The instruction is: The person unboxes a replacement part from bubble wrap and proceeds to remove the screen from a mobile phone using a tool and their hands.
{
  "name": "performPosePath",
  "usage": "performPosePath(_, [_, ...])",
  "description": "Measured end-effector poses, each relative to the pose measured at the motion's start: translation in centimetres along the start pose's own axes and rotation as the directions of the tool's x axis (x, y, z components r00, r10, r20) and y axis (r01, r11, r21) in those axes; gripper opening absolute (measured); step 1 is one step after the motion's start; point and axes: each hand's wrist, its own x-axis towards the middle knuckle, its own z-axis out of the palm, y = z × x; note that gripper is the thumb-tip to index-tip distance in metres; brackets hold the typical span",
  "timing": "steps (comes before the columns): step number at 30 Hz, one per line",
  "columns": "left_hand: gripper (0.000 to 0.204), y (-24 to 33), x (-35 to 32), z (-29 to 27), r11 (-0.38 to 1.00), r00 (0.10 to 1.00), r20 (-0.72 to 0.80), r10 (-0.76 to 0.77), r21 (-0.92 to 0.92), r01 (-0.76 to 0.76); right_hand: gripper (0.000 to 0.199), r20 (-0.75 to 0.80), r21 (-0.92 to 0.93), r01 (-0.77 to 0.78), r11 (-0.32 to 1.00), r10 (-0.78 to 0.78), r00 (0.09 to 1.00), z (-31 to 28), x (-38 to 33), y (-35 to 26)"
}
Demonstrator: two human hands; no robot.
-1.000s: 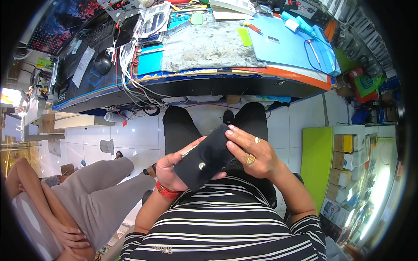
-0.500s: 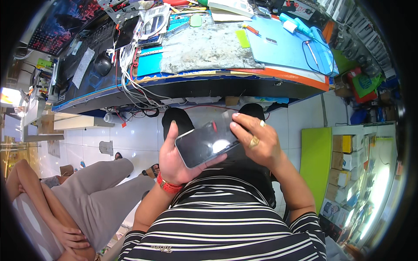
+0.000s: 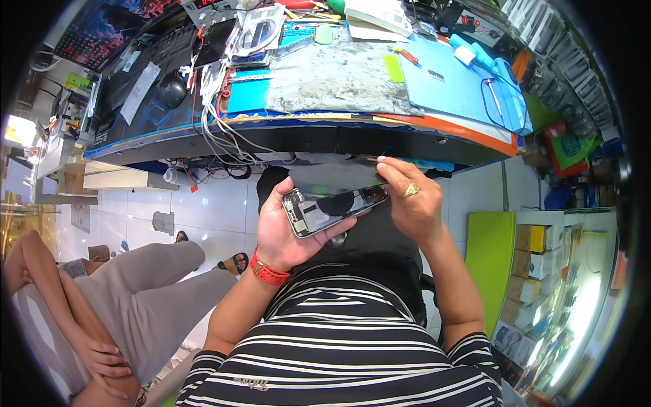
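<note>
Over my lap, my left hand is closed around an opened smartphone, its thumb at the left end and its fingers under the near edge. Inner parts show in the phone: a black round piece, a pale plate and small components. Above it a thin dark glass panel stands tilted up along the far side. The fingertips of my right hand pinch that panel at its right end. Whether the panel's far edge still touches the phone, I cannot tell. A red watch strap circles my left wrist.
Ahead is a workbench with a stained grey mat, a light blue mat, a mouse and hanging white cables. At left sits another person with folded arms. A green panel and shelves stand at right.
My right hand has swung the dark panel up from the phone, so the phone's inside now shows. The bench appears slightly further right in the view.
</note>
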Motion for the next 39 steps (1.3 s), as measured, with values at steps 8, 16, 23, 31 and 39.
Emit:
performPosePath(8, [0.091, 0.7, 0.1, 0.0, 0.992, 0.999, 0.013, 0.048, 0.113, -0.049, 0.024, -0.141, 0.059, -0.133, 0.989, 0.141, 0.98, -2.6, 1.0, 1.4])
performPosePath(16, [0.088, 4.2, 2.1, 2.4, 0.839, 0.965, 0.021, 0.263, 0.489, -0.239, 0.03, 0.03, 0.396, -0.779, 0.487, 0.841, 0.541, -10.0, 3.8, 8.1])
performPosePath(23, [0.078, 9.5, 7.7, 5.7, 0.566, 0.925, 0.006, 0.379, 0.789, -0.237, 0.025, 0.129, 0.155, -0.889, 0.431, 0.883, 0.451, -14.1, 4.2, 21.6])
performPosePath(31, [0.054, 14.3, 13.8, 6.4, 0.441, 0.903, -0.13, 0.41, 0.895, -0.071, 0.028, 0.15, -0.082, -0.912, 0.403, 0.909, 0.388, -12.6, 5.7, 23.9])
performPosePath(39, [0.055, 17.6, 17.8, 5.1, -0.419, 0.791, 0.218, 0.572, 0.906, 0.053, 0.029, -0.018, -0.308, -0.767, 0.564, 0.802, 0.597, -11.7, 4.8, 24.4])
